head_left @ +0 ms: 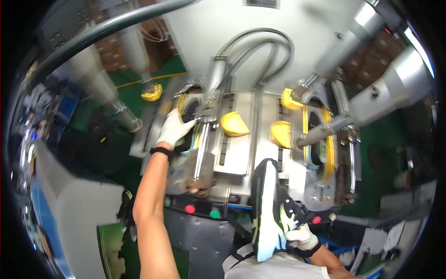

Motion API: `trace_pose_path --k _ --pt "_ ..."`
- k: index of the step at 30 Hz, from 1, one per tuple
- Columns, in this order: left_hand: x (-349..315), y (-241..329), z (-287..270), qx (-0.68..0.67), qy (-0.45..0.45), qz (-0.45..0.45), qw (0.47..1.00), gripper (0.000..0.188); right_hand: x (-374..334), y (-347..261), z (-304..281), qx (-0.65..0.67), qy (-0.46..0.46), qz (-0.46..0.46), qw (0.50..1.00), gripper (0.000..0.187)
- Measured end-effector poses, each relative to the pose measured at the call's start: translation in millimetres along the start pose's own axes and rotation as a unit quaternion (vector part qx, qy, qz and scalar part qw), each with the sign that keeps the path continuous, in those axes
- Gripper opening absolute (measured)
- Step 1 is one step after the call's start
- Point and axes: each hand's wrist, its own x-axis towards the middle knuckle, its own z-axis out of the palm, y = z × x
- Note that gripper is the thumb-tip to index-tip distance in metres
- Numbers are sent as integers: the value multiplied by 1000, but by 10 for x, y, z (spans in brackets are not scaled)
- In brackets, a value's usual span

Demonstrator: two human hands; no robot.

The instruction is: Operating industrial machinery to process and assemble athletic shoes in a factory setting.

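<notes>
My right hand (304, 237), in a white glove, is closed on the heel end of a sneaker (270, 209). The sneaker stands toe up in front of my body, its white and pale blue sole showing beside a black upper with yellow-green accents. At the machine's left station my left hand (173, 129), also gloved, reaches out with thumb and fingers apart. It lies over the edge of a dark shoe (187, 143) clamped there, partly hidden by the hand and a metal cylinder; whether it touches the shoe is unclear. Another dark shoe (316, 148) sits in the right station.
Yellow pads (234, 124) stand between the stations, and more yellow pads (281, 134) cap the slanting cylinders (371, 107) on the right. A thick hose (116, 22) arches overhead. Red and green buttons (214, 214) line the front edge. A grey cabinet (81, 204) stands at left.
</notes>
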Motion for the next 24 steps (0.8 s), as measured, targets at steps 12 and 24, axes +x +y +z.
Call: trace_pose_path --k 12,24 --pt "-776 -143 -1128 -40 100 6 994 57 363 78 366 -70 65 -56 994 70" --pt "-5460 -998 -407 -149 148 -346 914 61 4477 473 2415 -219 127 46 966 23"
